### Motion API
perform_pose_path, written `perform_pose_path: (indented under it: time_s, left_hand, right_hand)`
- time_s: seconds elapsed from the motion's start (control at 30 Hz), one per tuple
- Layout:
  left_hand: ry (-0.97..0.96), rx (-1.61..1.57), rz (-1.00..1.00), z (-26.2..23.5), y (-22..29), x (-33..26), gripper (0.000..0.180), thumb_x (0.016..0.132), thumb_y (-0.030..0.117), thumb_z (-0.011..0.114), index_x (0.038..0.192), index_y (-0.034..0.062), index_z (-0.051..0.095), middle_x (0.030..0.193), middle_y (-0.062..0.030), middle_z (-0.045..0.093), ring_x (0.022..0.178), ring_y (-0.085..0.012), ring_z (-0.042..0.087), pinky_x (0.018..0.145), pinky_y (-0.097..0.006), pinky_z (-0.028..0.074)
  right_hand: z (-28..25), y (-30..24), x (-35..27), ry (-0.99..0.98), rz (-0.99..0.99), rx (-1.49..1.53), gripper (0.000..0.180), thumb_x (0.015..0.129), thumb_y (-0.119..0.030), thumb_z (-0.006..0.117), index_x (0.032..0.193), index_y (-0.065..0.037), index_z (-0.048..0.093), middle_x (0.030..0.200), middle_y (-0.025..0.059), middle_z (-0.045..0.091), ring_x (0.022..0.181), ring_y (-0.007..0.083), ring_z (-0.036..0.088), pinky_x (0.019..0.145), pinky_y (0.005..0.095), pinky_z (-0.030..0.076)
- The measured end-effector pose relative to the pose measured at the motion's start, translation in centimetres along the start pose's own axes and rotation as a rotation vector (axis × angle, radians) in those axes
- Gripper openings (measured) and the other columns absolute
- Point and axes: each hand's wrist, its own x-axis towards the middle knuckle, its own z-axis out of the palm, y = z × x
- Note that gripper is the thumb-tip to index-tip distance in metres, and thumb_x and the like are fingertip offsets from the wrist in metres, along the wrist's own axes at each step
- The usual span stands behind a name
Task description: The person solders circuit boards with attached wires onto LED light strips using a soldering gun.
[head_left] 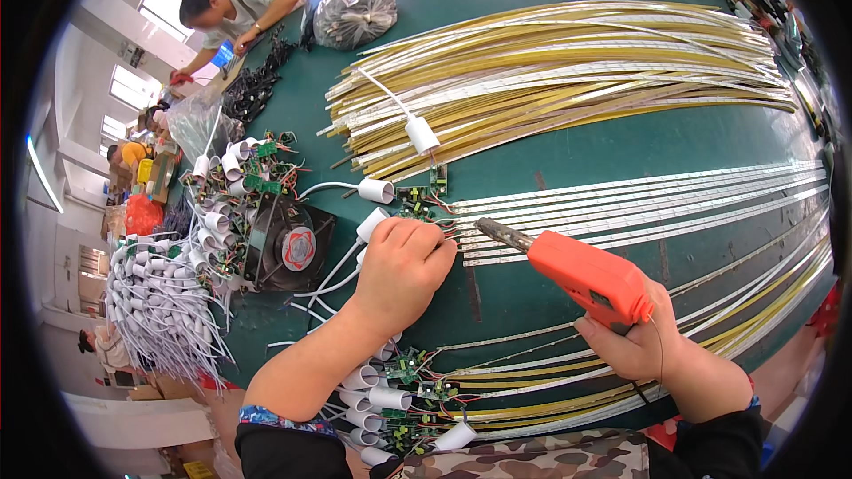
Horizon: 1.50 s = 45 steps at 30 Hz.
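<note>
My right hand (pixel 635 337) is wrapped round an orange-red soldering gun (pixel 590 275). Its dark metal tip points left, above the near ends of several white LED strips (pixel 621 204) laid side by side. Beside those ends my left hand (pixel 402 270) is closed in a pinch on thin wires (pixel 451 234), its fingertips partly hidden. Under and beside that hand are white cylindrical caps with white cables; one cap (pixel 376 191) lies just beyond it. Small green circuit boards (pixel 415 202) lie next to the strip ends, joined to them by thin wires.
A black fan (pixel 288 244) stands left of my left hand. Beyond it are heaped caps with cables (pixel 164 302). A thick bundle of yellow and white strips (pixel 550 80) lies at the back. More wired strips (pixel 532 399) lie near me. A co-worker (pixel 240 13) bends over the far left.
</note>
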Motion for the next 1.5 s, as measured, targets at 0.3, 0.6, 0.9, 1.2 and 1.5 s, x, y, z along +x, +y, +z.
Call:
perform_pose_path:
  time_s: [0.3,0.6,0.9,1.2,1.5]
  left_hand:
    - [0.017,-0.158,-0.041,-0.5,-0.7,-0.2,0.011,0.074,0.007,0.07,0.083,0.0092,0.066,0.087,-0.0035,0.064,0.088,-0.0246,0.065,0.087,-0.04,0.049]
    - [0.018,-0.32,-0.071,-0.6,-1.7,-0.4,0.022,0.07,0.004,0.08,0.084,0.0076,0.064,0.086,-0.0056,0.068,0.083,-0.0286,0.067,0.078,-0.042,0.053]
    - [0.026,-0.111,-0.058,0.0,-0.4,0.2,0.017,0.073,0.004,0.075,0.088,0.008,0.07,0.086,-0.0051,0.066,0.086,-0.0268,0.066,0.086,-0.043,0.051]
    - [0.037,-0.112,-0.044,0.2,-0.4,0.2,0.016,0.074,0.002,0.07,0.088,0.0082,0.072,0.085,-0.0021,0.065,0.084,-0.024,0.064,0.09,-0.041,0.048]
    - [-0.005,-0.094,-0.012,0.1,-0.5,0.6,0.015,0.074,0.004,0.068,0.088,0.0076,0.072,0.083,-0.0017,0.065,0.083,-0.0228,0.064,0.088,-0.04,0.048]
  right_hand:
    - [-0.2,0.0,-0.1,0.037,-0.016,0.004,0.059,0.078,-0.005,0.076,0.132,0.004,0.053,0.108,0.0167,0.068,0.092,0.0302,0.07,0.082,0.0359,0.054]
    - [-0.5,-0.4,-0.1,0.022,0.031,-0.023,0.058,0.079,-0.007,0.076,0.131,0.005,0.053,0.105,0.0166,0.069,0.089,0.0295,0.07,0.082,0.0361,0.054]
    - [0.1,0.1,0.0,0.051,0.079,0.048,0.059,0.079,-0.006,0.077,0.131,0.005,0.053,0.102,0.015,0.07,0.085,0.0256,0.069,0.078,0.0345,0.054]
    - [0.5,0.3,0.4,0.006,0.042,0.04,0.058,0.079,-0.004,0.076,0.131,0.004,0.053,0.101,0.0138,0.07,0.083,0.0245,0.068,0.077,0.0332,0.054]
    - [1.2,0.8,0.5,0.006,0.027,0.013,0.057,0.079,-0.006,0.076,0.13,0.003,0.054,0.107,0.016,0.068,0.089,0.0284,0.069,0.08,0.0348,0.054]
